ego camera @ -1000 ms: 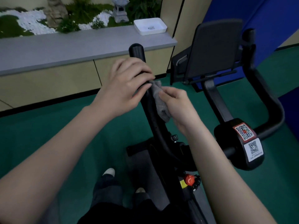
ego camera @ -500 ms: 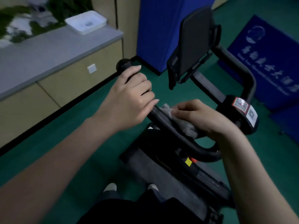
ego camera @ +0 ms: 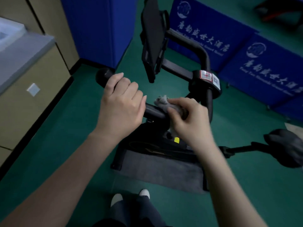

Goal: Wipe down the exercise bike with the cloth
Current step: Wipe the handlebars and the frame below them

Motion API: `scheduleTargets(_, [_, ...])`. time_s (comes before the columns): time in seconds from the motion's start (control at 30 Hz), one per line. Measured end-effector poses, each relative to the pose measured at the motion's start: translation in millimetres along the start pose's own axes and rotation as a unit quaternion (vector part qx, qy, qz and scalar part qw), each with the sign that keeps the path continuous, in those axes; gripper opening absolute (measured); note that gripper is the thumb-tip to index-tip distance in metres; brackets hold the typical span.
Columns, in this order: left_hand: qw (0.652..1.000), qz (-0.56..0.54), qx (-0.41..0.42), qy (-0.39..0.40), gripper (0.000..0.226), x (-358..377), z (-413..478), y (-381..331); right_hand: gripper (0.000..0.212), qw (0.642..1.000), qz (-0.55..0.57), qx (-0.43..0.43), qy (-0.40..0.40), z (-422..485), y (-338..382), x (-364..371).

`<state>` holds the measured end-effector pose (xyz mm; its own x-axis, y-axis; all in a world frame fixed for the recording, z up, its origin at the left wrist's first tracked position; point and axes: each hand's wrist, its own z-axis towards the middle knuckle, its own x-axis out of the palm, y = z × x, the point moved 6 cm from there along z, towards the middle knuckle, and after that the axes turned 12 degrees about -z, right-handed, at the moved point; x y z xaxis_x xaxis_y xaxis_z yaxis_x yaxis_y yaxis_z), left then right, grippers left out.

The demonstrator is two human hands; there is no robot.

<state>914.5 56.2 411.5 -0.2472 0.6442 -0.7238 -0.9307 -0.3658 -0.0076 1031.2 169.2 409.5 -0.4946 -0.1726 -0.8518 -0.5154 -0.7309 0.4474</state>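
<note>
Your view has swung right since half a second ago, bringing blue printed banners (ego camera: 213, 35) in; both hands keep their places. Your left hand (ego camera: 121, 104) curls round the black padded handlebar (ego camera: 154, 112) of the black exercise bike (ego camera: 147, 147) near its end cap. Your right hand (ego camera: 188, 118) pinches the crumpled grey cloth (ego camera: 162, 101) onto the bar, just beside the left. The bar's long axis runs upper left to lower right toward its bend, so the right hand, being nearer, probably wipes that way.

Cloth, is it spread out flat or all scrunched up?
Scrunched up. The grey cloth is bunched inside the right hand on the black handlebar, one crumpled end poking out.
</note>
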Motion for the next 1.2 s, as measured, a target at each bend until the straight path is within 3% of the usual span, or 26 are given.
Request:
scheduleTargets(0.1, [1.0,-0.002,0.005,-0.002,0.035,0,0,0,0.017,0.988,0.013,0.013,-0.152,-33,5,3])
scheduleTargets(0.2, [1.0,-0.002,0.007,-0.004,0.036,1,0,0,0.019,0.957,0.004,0.088,-0.277,-56,-14,-1])
scheduleTargets(0.3, [1.0,-0.002,0.003,-0.006,0.037,1,-1,0,0.02,0.926,0.02,0.129,-0.355,-70,-8,8])
scheduleTargets(0.5, [1.0,0.009,0.005,-0.001,0.037,1,-1,-1,0.019,0.933,0.045,0.053,-0.352,-65,18,31])
scheduleTargets(0.7, [1.0,0.009,-0.011,0.005,0.039,3,-2,-2,0.018,0.907,0.041,0.113,-0.403,-78,-5,27])
scheduleTargets(0.87, [1.0,0.01,-0.003,0.005,0.04,2,-1,-1,0.02,0.929,0.062,0.043,-0.363,-71,21,44])
scheduleTargets(1.03, [1.0,0.005,-0.005,-0.001,0.041,2,-1,-2,0.02,0.902,0.043,0.129,-0.411,-78,-14,23])
scheduleTargets(1.2, [1.0,0.012,0.001,0.003,0.041,2,-2,-2,0.022,0.918,0.09,0.101,-0.373,-78,6,37])
